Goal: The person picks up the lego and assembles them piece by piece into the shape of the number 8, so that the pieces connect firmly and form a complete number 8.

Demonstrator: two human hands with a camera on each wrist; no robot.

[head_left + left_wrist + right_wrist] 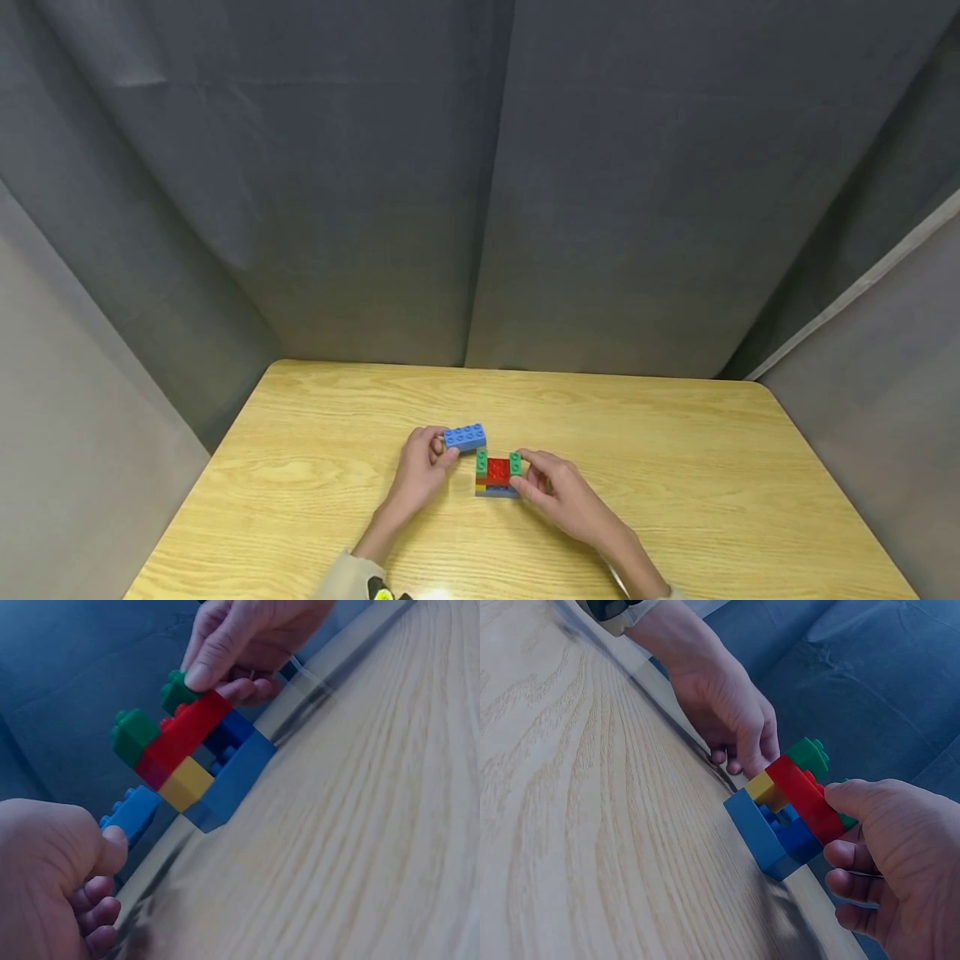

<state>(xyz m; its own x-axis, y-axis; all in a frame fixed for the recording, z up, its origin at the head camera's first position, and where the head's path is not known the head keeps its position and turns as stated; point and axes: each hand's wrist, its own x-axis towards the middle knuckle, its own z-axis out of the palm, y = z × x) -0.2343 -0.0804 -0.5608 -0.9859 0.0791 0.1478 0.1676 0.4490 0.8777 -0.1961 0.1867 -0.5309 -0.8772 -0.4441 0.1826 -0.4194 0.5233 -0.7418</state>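
My left hand (422, 468) pinches a long blue brick (465, 437) with two rows of studs by its left end, behind and left of a small stack. In that stack a blue brick (232, 784) forms the base. A yellow brick (187, 784) and a darker blue brick (229, 731) stand on it, with a gap between. A red brick (184, 731) bridges them, and a green brick (482, 463) tops its left end. The thumb and fingers of my right hand (558, 493) pinch the second green brick (515, 463) at the right end.
The stack stands on a wooden table (675, 467). A grey curtain (375, 208) hangs behind the table's far edge, and pale panels (885, 358) flank both sides. A dark band with a yellow-green spot (382, 593) is at the left sleeve.
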